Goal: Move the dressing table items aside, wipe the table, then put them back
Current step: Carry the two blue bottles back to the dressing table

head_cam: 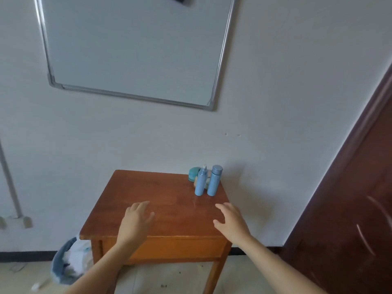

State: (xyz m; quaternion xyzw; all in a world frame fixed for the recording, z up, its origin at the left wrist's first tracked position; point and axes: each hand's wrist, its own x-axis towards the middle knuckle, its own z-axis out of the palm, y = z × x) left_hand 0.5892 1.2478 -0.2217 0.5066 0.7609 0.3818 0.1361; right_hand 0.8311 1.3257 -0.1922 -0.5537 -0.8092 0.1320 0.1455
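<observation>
A white wall [275, 81] fills most of the frame, with a metal-framed whiteboard [131, 45] hanging askew at upper left and a dark baseboard [25, 256] along its foot. A dark brown door [350, 209] runs down the right edge. At lower centre a wooden table [148, 187] stands against the wall on a pale floor [169, 275], a bag-lined bin [58, 262] just left of it, a grey pipe [10, 183] at far left.
</observation>
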